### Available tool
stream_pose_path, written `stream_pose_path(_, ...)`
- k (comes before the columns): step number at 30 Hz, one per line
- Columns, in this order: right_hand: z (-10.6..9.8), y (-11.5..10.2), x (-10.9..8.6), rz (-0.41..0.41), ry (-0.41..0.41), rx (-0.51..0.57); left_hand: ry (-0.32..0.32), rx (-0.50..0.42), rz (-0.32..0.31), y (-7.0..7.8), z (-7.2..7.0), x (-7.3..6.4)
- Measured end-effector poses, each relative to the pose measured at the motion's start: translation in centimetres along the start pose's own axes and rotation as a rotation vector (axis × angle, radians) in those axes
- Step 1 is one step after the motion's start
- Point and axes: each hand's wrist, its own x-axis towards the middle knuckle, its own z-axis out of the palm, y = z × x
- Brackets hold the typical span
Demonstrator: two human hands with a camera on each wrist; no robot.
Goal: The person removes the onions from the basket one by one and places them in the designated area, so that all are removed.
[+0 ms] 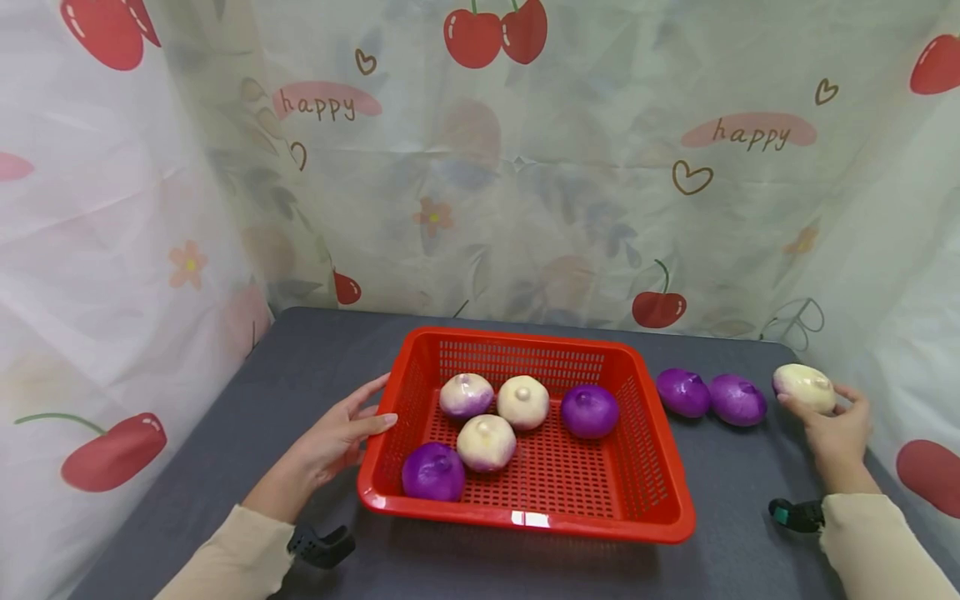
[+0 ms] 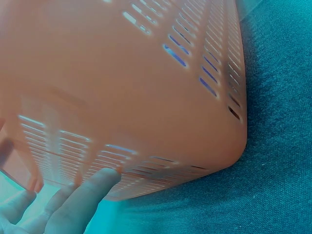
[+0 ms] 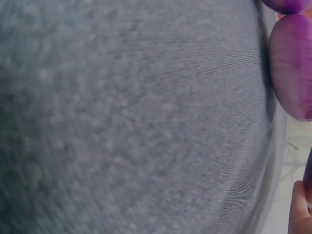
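Observation:
My left hand (image 1: 337,437) grips the left rim of a red plastic basket (image 1: 525,522), thumb at the rim. In the left wrist view, fingers (image 2: 90,197) touch the basket's slotted outer wall. Inside lie several glossy onions: purple ones (image 1: 590,412) and cream ones tinged purple (image 1: 523,403). At the table's right side my right hand (image 1: 840,429) holds a cream-and-purple onion (image 1: 806,388) between thumb and fingers. Left of it, two purple onions (image 1: 683,393) lie side by side outside the basket. The right wrist view shows only a bit of that hand at its edge.
A dark grey cloth-covered table (image 1: 337,342) carries everything. Printed curtains (image 1: 517,208) hang behind it and along both sides. Each wrist wears a black strap (image 1: 322,547).

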Motion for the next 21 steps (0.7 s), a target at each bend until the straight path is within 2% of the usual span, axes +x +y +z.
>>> stream_pose_path(12,0.2,1.1,0.1,-0.001,-0.027,-0.106,0.000,0.007,0.007,-0.1,0.0,0.1)
stream_pose_path(21,0.2,1.2,0.3,-0.007,-0.069,-0.143,-0.001,0.005,0.009,-0.1,0.0,0.0)
